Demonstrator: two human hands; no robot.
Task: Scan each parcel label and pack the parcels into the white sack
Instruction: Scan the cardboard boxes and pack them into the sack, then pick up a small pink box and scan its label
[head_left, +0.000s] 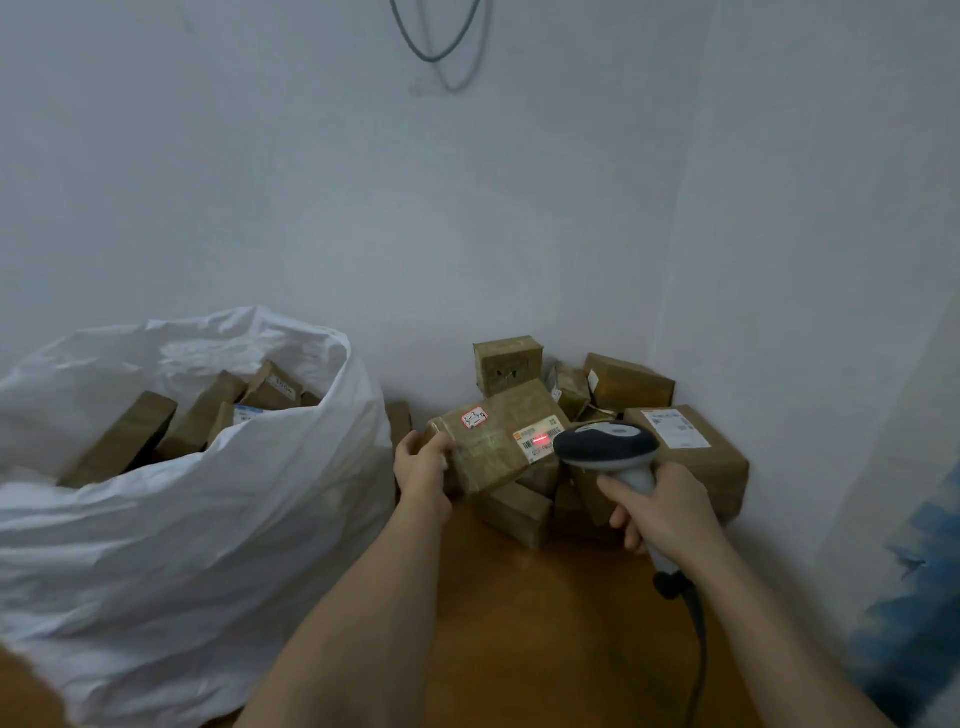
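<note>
Now scanning: left hand (422, 462) grips parcel (493, 441), right hand (660, 512) clasps scanner (605, 447), beam on label (540, 439). Next, probably: parcel into white sack (197, 519).

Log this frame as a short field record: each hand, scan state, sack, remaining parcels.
left hand: left hand grips the end of the held parcel
right hand: right hand holds the scanner
scan state: red beam on the held parcel's barcode label
sack: white sack open, several parcels inside
remaining: pile of parcels in the wall corner
</note>
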